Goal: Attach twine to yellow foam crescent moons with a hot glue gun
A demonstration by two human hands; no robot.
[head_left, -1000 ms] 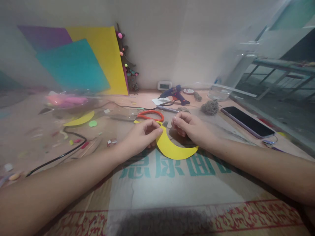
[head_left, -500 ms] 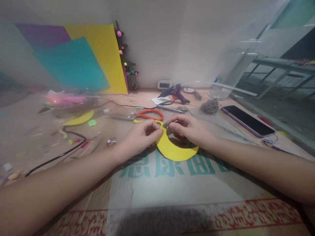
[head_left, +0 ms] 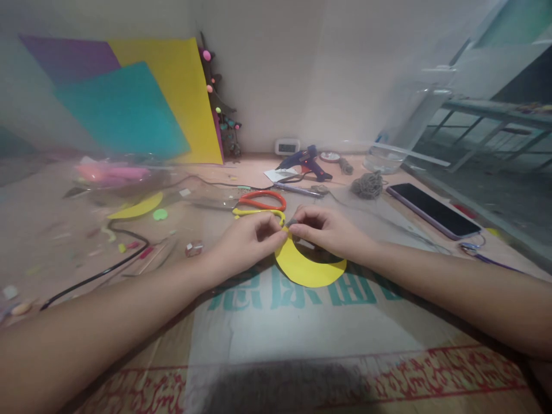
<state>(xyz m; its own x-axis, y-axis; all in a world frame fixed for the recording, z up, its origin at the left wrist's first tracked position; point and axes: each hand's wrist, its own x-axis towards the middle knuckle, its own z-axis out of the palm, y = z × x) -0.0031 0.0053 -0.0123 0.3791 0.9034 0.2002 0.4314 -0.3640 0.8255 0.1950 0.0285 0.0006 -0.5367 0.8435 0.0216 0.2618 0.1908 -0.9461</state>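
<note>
Since the yellow moon looks bendy, its tip suits the pinching left hand; right hand, alongside, hides its grip.

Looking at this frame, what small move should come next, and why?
Probably a gentle press with the right hand on the small grey piece at the upper end of the yellow crescent: its fingertips are already there, and the left hand pinches that end, which should steady it. Whether the piece is attached is unclear.
</note>
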